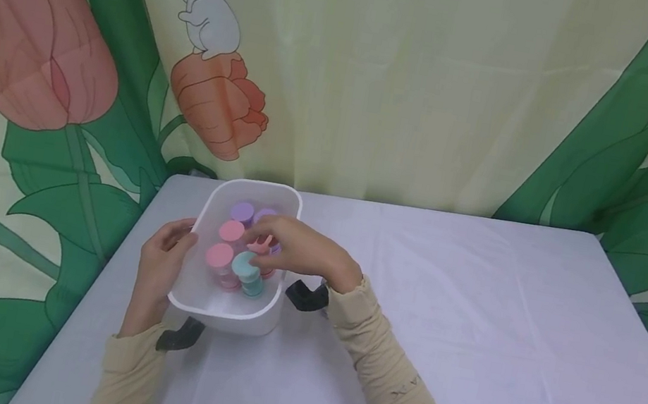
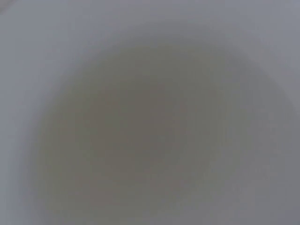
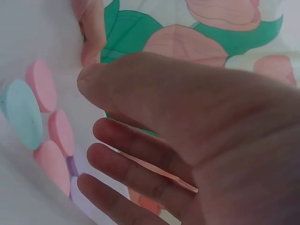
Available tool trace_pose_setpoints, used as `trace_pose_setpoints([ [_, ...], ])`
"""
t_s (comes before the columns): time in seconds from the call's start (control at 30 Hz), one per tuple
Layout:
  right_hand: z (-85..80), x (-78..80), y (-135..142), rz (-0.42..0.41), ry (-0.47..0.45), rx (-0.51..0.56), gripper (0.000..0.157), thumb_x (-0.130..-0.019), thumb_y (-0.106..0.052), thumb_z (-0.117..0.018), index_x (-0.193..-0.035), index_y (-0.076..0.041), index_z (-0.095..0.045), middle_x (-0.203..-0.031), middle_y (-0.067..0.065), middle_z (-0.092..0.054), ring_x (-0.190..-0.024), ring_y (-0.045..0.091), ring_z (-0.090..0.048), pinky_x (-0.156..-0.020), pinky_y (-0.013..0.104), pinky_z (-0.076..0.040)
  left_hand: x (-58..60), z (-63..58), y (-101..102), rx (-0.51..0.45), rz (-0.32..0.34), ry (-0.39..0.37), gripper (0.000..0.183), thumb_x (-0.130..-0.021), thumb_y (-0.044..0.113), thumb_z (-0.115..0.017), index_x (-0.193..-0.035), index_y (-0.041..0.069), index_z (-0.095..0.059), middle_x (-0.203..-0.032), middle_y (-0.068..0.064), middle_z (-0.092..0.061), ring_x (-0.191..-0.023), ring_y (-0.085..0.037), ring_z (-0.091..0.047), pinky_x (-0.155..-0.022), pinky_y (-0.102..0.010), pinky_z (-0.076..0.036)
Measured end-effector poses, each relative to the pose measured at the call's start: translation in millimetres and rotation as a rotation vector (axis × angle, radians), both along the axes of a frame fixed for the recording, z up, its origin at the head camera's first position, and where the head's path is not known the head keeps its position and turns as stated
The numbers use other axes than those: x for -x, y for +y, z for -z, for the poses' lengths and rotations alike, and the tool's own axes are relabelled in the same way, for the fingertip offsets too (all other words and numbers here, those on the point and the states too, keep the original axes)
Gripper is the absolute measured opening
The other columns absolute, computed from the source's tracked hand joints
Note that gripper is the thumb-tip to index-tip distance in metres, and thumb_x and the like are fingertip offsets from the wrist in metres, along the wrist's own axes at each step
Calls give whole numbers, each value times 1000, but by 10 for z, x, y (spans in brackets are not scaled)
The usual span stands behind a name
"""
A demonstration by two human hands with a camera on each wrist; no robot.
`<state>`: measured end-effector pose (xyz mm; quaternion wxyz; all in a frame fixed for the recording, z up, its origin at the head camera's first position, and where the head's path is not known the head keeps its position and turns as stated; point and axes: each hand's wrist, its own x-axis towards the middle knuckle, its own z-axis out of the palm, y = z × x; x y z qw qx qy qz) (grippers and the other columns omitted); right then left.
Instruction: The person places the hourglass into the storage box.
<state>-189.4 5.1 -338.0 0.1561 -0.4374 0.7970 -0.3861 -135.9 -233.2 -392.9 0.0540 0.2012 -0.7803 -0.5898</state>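
Note:
A white bin [image 1: 258, 323] stands at the table's back left, and my left hand [image 1: 162, 261] grips its left rim, thumb at the edge. Inside stand hourglass-shaped pieces with round coloured caps: a teal one [image 1: 248, 271], several pink ones [image 1: 220, 256] and purple ones [image 1: 242, 211]. My right hand [image 1: 297, 247] reaches over the bin's right side, palm down above the caps. From the right wrist, its fingers [image 3: 136, 178] are spread and loosely bent, thumb apart, with nothing between them. The teal cap [image 3: 21, 115] lies beyond the fingertips. The left wrist view is a grey blur.
A white cloth covers the table [image 1: 468, 340]. Behind it hangs a curtain [image 1: 411, 102] printed with tulips, leaves and a rabbit on a carrot. Black wrist mounts [image 1: 308, 296] sit at both wrists, the right one close beside the bin's right wall.

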Motion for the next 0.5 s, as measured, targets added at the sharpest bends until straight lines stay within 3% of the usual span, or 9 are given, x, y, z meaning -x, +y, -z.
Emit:
trace_pose_setpoints([
  [0.13, -9, -19, 84, 9, 39, 5, 30, -90, -10, -72, -119, -2, -68, -116, 13, -67, -106, 27, -62, -96, 41, -52, -1, -1, 1, 8, 0, 1, 40, -100, 35, -54, -136, 19, -57, -135, -7, -60, -110, -19, -60, -74, -16, -53],
  [0.33, 1, -60, 220, 31, 111, -3, 28, -90, -12, -72, -116, -3, -69, -116, 10, -67, -104, 17, -61, -94, 29, -51, -17, -22, -5, 16, 1, -14, 42, -100, 37, -54, -138, 20, -56, -137, -6, -59, -112, -20, -58, -74, -15, -52],
  [0.5, 16, -91, 327, 39, 156, 35, 26, -89, -12, -72, -115, -7, -69, -112, 2, -66, -103, 11, -59, -93, 31, -51, -21, -33, -11, 4, 11, -24, 43, -100, 39, -53, -139, 21, -54, -139, -6, -58, -114, -21, -59, -74, -16, -53],
])
